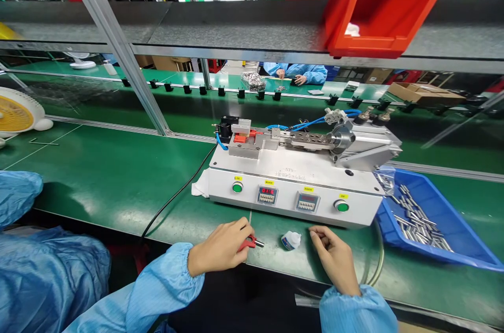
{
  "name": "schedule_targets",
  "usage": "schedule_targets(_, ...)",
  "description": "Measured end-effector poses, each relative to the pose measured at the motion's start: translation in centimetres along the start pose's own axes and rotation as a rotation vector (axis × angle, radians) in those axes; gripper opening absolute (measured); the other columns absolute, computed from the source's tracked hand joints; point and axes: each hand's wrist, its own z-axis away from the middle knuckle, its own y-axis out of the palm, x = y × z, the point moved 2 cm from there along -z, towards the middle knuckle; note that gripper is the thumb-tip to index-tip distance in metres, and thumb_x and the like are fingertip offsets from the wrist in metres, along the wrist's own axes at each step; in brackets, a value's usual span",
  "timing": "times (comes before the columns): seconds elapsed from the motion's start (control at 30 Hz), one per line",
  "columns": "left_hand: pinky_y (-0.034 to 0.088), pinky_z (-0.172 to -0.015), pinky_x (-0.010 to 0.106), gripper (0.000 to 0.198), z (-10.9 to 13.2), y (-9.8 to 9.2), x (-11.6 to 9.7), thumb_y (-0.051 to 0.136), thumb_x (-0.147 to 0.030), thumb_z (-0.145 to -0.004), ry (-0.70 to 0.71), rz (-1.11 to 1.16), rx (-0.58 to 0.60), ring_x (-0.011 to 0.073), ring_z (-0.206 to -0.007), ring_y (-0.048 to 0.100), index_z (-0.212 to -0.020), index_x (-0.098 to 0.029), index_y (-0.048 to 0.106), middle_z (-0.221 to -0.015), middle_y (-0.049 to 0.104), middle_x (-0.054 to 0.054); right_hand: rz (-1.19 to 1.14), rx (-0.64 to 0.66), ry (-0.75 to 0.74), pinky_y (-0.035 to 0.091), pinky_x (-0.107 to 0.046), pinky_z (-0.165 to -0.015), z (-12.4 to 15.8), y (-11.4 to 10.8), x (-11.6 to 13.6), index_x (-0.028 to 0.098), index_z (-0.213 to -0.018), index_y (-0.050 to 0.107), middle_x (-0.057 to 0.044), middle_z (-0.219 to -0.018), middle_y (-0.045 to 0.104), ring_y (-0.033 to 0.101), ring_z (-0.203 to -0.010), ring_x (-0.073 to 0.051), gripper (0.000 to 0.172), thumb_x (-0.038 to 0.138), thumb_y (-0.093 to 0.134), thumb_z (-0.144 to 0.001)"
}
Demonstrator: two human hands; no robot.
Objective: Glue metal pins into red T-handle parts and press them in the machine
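My left hand [226,246] is closed around a red tool [248,242] with a short metal tip pointing right, just above the table's front edge. To its right, a small white container [291,240] with a bluish label stands on the green table. My right hand [331,254] rests at the table's edge right of that container, its fingers curled together; whether they hold anything is too small to make out. Behind both hands sits a white machine [291,186] with green buttons and two displays. A red piece [241,137] lies in the metal fixture at its left end.
A blue bin [464,233] of metal pins stands right of the machine. A black cable [177,194] crosses the table at left. An orange bin [386,18] hangs overhead. A blue sleeve [19,196] of another person is at far left; another person's hands [300,80] work behind.
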Motion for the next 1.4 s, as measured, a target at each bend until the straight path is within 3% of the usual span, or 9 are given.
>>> schedule_targets(1.2, 0.056, -0.078, 0.033, 0.024, 0.1, 0.5, 0.7, 0.056, -0.017, -0.09, 0.044, 0.069, -0.062, 0.0235, -0.096, 0.069, -0.113, -0.024, 0.06, -0.111, 0.065, 0.005, 0.009, -0.007, -0.009, 0.05, -0.031, -0.056, 0.1, 0.0, 0.0, 0.023, -0.086, 0.078, -0.003, -0.063, 0.069, 0.053, -0.051, -0.017, 0.049, 0.067, 0.057, -0.088)
schedule_targets(1.4, 0.056, -0.09, 0.037, 0.024, 0.5, 0.3, 1.3, 0.056, -0.02, -0.092, 0.024, 0.296, -0.136, 0.0231, -0.099, 0.068, -0.116, -0.023, 0.061, -0.114, 0.067, 0.007, 0.006, -0.005, 0.018, 0.051, -0.031, -0.058, 0.1, 0.3, 0.1, 0.022, -0.085, 0.079, -0.003, -0.063, 0.068, 0.053, -0.051, -0.017, 0.046, 0.063, 0.059, -0.087)
